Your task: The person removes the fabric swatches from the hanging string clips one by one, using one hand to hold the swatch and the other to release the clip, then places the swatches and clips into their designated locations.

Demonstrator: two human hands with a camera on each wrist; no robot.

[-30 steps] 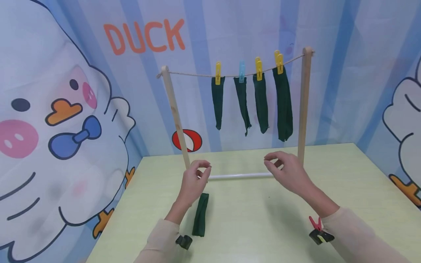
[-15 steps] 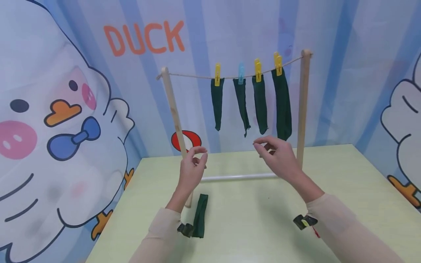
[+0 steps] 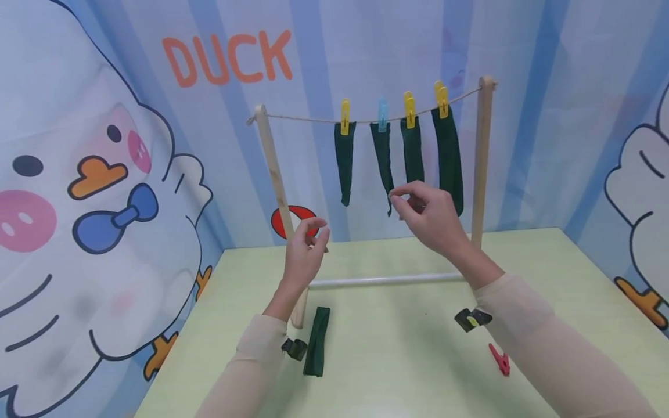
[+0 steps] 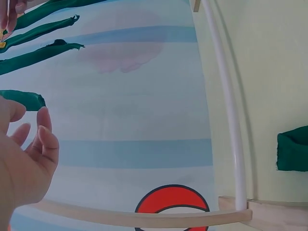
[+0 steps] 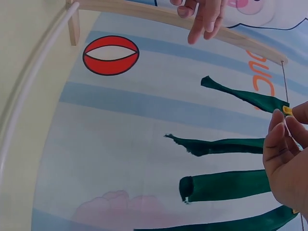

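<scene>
My right hand is raised, thumb and fingers curved toward each other with nothing visible between them. In the head view it overlaps the lower ends of dark green cloth strips hanging from a cord. Clothespins hold the strips: a yellow clothespin at the left, a blue clothespin, then two more yellow ones. My left hand, its fingers loosely bent, hovers before the left wooden post and holds nothing. Another folded green cloth strip lies on the table below it.
A red clothespin lies on the table beside my right forearm. The cord runs between the left post and the right wooden post, with a white rod low between them. A duck-printed curtain stands behind.
Both hands have risen from low over the table. The right moved up and left toward the hanging strips; the left rose slightly. The red clothespin has come into fuller view from behind the right sleeve.
</scene>
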